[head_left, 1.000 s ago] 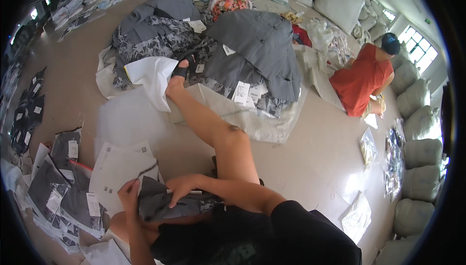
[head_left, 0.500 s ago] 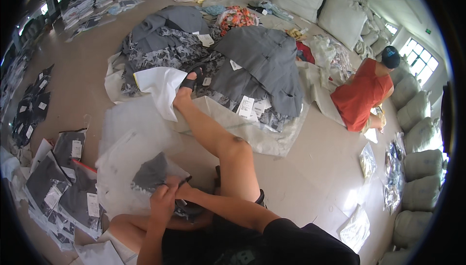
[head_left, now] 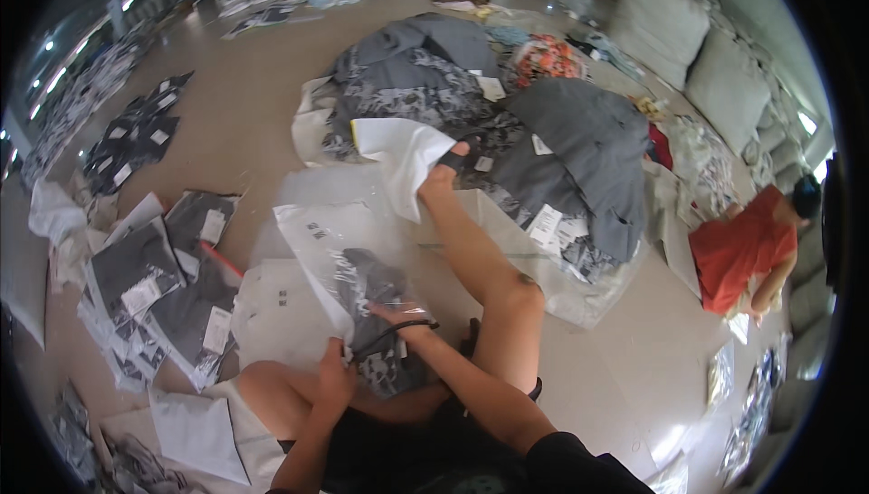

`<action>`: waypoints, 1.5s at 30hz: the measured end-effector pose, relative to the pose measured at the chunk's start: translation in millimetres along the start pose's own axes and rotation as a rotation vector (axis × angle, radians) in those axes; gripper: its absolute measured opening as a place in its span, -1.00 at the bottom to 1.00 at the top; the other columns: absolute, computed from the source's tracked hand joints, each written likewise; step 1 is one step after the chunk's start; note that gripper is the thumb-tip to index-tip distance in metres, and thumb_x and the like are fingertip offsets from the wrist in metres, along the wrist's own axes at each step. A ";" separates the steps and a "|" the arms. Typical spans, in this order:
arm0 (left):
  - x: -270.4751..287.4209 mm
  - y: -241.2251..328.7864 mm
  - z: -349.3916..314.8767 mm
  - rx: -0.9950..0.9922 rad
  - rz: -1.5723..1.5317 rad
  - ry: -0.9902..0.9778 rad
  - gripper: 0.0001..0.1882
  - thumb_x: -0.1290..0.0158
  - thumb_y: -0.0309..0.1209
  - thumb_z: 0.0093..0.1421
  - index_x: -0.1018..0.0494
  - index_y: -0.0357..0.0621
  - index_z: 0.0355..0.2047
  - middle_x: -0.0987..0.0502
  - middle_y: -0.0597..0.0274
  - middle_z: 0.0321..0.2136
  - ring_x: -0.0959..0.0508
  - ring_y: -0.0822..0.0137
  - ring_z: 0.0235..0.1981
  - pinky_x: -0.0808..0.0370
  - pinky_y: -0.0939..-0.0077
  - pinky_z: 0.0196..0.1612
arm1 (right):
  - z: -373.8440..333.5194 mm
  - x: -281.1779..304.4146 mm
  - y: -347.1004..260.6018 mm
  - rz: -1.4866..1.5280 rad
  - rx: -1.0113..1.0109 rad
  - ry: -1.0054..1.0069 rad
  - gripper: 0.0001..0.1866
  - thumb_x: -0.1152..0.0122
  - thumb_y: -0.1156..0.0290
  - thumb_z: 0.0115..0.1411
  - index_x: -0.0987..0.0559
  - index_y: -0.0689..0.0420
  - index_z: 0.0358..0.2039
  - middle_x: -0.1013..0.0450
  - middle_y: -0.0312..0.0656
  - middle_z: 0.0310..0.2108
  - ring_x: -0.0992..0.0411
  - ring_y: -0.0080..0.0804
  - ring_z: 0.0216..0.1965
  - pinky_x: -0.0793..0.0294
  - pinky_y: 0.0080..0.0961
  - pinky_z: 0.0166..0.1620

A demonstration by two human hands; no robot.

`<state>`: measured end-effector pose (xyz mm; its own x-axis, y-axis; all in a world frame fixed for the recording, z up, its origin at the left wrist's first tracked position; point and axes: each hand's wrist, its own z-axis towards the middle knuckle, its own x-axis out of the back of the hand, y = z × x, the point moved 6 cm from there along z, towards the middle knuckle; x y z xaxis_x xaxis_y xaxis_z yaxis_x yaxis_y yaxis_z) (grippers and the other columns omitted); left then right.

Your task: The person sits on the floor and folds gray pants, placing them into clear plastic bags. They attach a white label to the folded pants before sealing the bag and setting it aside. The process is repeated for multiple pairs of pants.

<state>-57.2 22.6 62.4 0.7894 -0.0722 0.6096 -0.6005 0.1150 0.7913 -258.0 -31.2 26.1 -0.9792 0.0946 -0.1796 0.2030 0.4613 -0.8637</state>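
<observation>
A clear plastic bag (head_left: 312,236) with a pale panel stands tilted over my lap, its dark-edged mouth towards me. Part of a grey patterned garment (head_left: 385,278) shows inside it; more of the cloth hangs below the mouth over my lap. My left hand (head_left: 335,373) is closed, pinching the bag's edge at the mouth. Through that mouth reaches my right hand (head_left: 401,320), its fingers against the garment and seemingly gripping it, partly veiled by the film. Under the bag, more flat clear bags (head_left: 281,308) lie on the floor.
Beyond my outstretched leg, grey garments (head_left: 579,150) are heaped on a pale sheet (head_left: 593,299). Bagged grey garments (head_left: 136,263) lie at left, beside a white packet (head_left: 195,431). A person in red (head_left: 742,245) sits at right, near large white sacks (head_left: 656,28).
The view has swung left, so the scene sits further right. The bag has been raised and tilted upright, and the garment looks more spread out inside it. Both hands remain at the mouth.
</observation>
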 end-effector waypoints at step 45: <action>-41.7 -77.0 15.8 -0.003 0.735 -0.332 -0.93 -0.18 -0.45 0.06 -0.59 -0.18 -0.51 -0.68 -0.03 -0.43 -0.72 -0.03 -0.32 -0.64 0.08 -0.28 | 17.2 -78.9 33.2 -1.534 0.862 -0.017 -0.25 -0.24 0.21 0.26 -0.34 0.42 0.34 -0.11 0.15 0.47 0.08 0.15 0.54 0.23 0.21 0.53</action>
<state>-45.9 1.0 -23.2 0.1128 -0.2679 0.9568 -0.9509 0.2502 0.1822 -174.0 -38.6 3.5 -0.2704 0.0506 0.9614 -0.8704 -0.4396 -0.2217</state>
